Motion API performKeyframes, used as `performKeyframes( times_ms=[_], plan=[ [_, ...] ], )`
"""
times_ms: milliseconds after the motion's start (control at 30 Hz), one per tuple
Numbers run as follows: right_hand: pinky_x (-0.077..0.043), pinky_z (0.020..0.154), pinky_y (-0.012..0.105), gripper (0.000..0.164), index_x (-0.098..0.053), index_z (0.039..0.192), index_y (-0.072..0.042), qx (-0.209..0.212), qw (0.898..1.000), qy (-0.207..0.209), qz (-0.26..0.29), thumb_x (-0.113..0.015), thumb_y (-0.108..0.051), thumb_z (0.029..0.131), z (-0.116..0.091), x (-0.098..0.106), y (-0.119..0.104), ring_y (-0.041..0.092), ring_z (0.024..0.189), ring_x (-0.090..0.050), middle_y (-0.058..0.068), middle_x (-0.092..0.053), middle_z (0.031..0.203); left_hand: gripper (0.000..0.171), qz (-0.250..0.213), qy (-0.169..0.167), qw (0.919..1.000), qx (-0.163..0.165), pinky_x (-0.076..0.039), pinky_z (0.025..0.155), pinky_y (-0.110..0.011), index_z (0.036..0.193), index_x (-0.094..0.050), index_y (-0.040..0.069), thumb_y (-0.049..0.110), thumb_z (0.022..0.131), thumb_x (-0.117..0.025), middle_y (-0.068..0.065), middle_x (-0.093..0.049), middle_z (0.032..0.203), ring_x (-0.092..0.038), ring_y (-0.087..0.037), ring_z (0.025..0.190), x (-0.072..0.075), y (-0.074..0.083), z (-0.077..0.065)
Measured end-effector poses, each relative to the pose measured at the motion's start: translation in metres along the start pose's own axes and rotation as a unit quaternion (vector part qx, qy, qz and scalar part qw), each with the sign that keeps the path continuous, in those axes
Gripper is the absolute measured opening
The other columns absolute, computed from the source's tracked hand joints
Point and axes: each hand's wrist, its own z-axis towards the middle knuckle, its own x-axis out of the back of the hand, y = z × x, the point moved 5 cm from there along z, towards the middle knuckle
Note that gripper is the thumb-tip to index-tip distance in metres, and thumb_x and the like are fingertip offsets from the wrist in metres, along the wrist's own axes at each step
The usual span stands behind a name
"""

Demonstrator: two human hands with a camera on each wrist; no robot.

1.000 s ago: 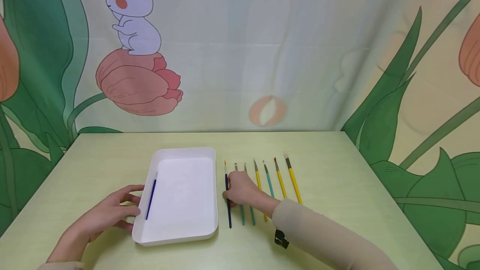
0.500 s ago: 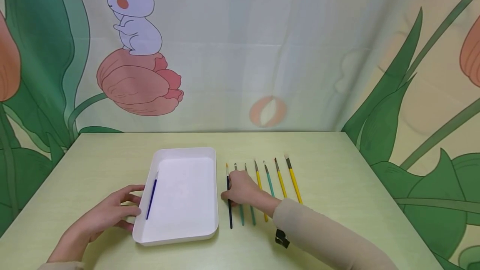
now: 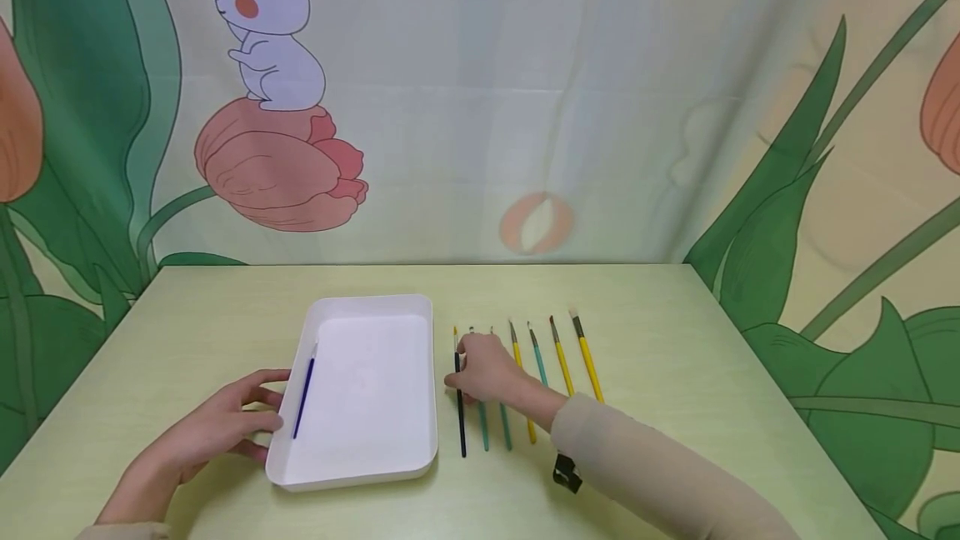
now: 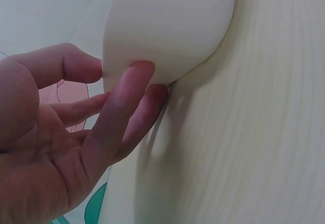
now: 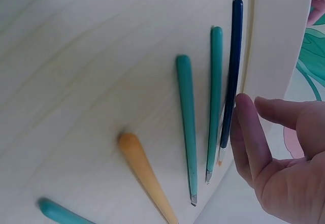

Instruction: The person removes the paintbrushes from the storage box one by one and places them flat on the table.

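Note:
A white rectangular tray (image 3: pixel 375 394) lies on the table, with one blue paintbrush (image 3: pixel 303 400) along its left inner side. My left hand (image 3: pixel 213 423) touches the tray's left outer wall with extended fingers; in the left wrist view its fingertips (image 4: pixel 139 74) press against that wall. To the right of the tray is a dark blue paintbrush (image 3: pixel 462 432). My right hand (image 3: pixel 487 369) is at that brush, thumb and fingers loosely bent. In the right wrist view the fingertips (image 5: pixel 245 104) rest along the side of the dark blue handle, which lies flat on the table.
Beyond the dark blue brush, a row of paintbrushes runs rightward: two teal ones (image 5: pixel 216 82) partly under the right hand, a yellow one (image 3: pixel 532 432), another teal one (image 3: pixel 539 365) and two more yellow ones (image 3: pixel 589 365). A printed curtain (image 3: pixel 420 107) hangs behind the table.
The dark blue brush's bristle end has shifted slightly right and toward me. My right hand has moved a little away from me along it. The left hand and tray stay put.

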Motion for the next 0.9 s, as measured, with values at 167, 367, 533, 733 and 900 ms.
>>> performKeyframes(
  times_ms=[167, 367, 533, 733, 900],
  plan=[
    [-0.058, 0.077, 0.031, 0.034, -0.062, 0.12, 0.01, 0.048, 0.996, 0.057, 0.044, -0.072, -0.007, 0.092, -0.002, 0.01, -0.007, 0.019, 0.064, -0.07, 0.003, -0.067, 0.08, 0.071, -0.005, 0.0, 1.0, -0.007, -0.061, 0.074, -0.048, 0.156, -0.027, -0.004, 0.001, 0.094, -0.062, -0.03, -0.047, 0.133, -0.063, -0.032, 0.1, 0.0, 0.0, 0.0],
    [-0.055, 0.078, 0.027, 0.021, -0.068, 0.113, 0.003, 0.109, 0.98, 0.135, 0.102, -0.067, -0.007, 0.094, 0.0, 0.016, -0.016, 0.016, 0.088, -0.063, 0.014, -0.068, 0.105, 0.072, -0.006, -0.002, 1.0, -0.007, -0.061, 0.074, -0.048, 0.156, -0.027, -0.004, 0.001, 0.094, -0.063, -0.03, -0.047, 0.133, -0.062, -0.032, 0.1, 0.0, -0.001, 0.001],
    [-0.057, 0.08, 0.024, 0.019, -0.068, 0.113, -0.001, 0.119, 0.968, 0.138, 0.172, -0.065, -0.004, 0.095, 0.003, 0.01, -0.024, 0.016, 0.092, -0.064, 0.015, -0.068, 0.109, 0.072, 0.0, -0.002, 1.0, 0.0, -0.061, 0.074, -0.048, 0.155, -0.027, -0.004, 0.002, 0.094, -0.064, -0.03, -0.047, 0.133, -0.062, -0.032, 0.101, 0.0, -0.002, 0.001],
    [-0.056, 0.083, 0.025, 0.026, -0.068, 0.122, -0.002, 0.109, 0.971, 0.094, 0.191, -0.065, -0.011, 0.098, 0.002, -0.003, -0.039, 0.014, 0.102, -0.067, 0.012, -0.07, 0.118, 0.072, -0.006, -0.005, 1.0, 0.001, -0.061, 0.074, -0.049, 0.154, -0.026, -0.003, 0.001, 0.093, -0.064, -0.029, -0.048, 0.133, -0.062, -0.033, 0.101, -0.001, -0.003, -0.001],
    [-0.055, 0.085, 0.025, 0.031, -0.068, 0.126, -0.002, 0.073, 0.967, 0.034, 0.242, -0.068, -0.015, 0.098, 0.001, -0.018, -0.053, 0.01, 0.102, -0.066, 0.005, -0.071, 0.118, 0.071, -0.008, -0.007, 0.9999, -0.001, -0.061, 0.074, -0.049, 0.153, -0.027, -0.003, 0.0, 0.092, -0.063, -0.028, -0.049, 0.13, -0.062, -0.033, 0.101, -0.003, -0.003, -0.003]
  ],
)
